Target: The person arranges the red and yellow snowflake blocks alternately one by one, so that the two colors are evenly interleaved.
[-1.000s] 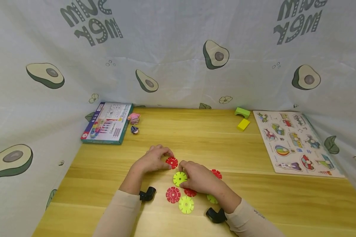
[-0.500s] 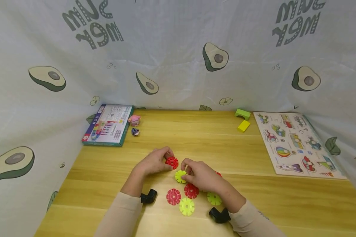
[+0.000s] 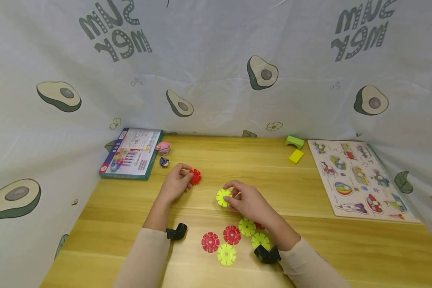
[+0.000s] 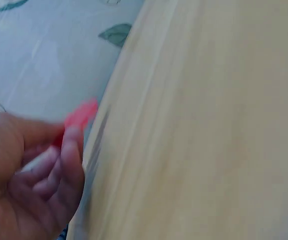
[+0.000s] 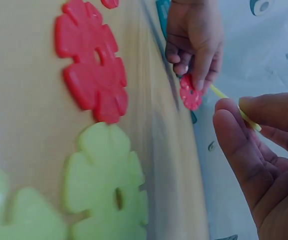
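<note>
My left hand (image 3: pixel 175 185) pinches a red snowflake disc (image 3: pixel 195 176) above the wooden table (image 3: pixel 309 240); the left wrist view shows that red disc (image 4: pixel 80 116) blurred at my fingertips (image 4: pixel 73 137). My right hand (image 3: pixel 245 201) pinches a yellow-green snowflake disc (image 3: pixel 223 197), seen edge-on as a thin yellow-green disc (image 5: pixel 231 103) in the right wrist view, with the left hand (image 5: pixel 193 37) and its red disc (image 5: pixel 189 93) beyond. The two discs are apart. Several loose red and yellow-green discs (image 3: pixel 232 234) lie on the table near my right wrist.
A game box (image 3: pixel 131 153) and two small figures (image 3: pixel 163 148) lie at the back left. Green and yellow blocks (image 3: pixel 295 149) and a peg puzzle board (image 3: pixel 356 178) sit at the right. Avocado-print cloth (image 3: pixel 216 72) walls in the table.
Both hands have lifted their discs off the table and moved farther away, the left hand up and to the left. The discs have drawn apart, uncovering more loose discs below.
</note>
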Available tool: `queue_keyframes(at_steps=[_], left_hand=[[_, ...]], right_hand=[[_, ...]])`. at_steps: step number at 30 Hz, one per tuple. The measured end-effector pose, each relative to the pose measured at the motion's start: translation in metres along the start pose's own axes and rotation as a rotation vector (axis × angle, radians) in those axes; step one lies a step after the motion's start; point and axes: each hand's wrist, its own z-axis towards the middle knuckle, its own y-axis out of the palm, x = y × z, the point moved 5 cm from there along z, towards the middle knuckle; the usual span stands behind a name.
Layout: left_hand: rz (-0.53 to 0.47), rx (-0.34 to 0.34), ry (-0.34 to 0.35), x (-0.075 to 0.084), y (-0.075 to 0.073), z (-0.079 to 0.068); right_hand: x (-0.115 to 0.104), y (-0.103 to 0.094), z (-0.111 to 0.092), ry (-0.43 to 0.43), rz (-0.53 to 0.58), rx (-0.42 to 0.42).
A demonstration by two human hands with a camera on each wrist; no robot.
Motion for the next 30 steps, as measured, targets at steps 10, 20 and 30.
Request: queue_keyframes(at_steps=[10, 20, 30], left_hand=[[-0.033, 0.316, -0.187, -0.023, -0.026, 0.007], [0.052, 0.241, -0.222, -0.02, -0.033, 0.005], [0.296, 0.127, -0.241, -0.023, -0.031, 0.005]], right_hand=[[-0.012, 0.01, 0.051, 0.026, 0.098, 0.044], [-0.012, 0.037, 0.104, 0.133, 0.163, 0.034], [-0.008, 0.051, 0.123, 0.153, -0.058, 0.016]])
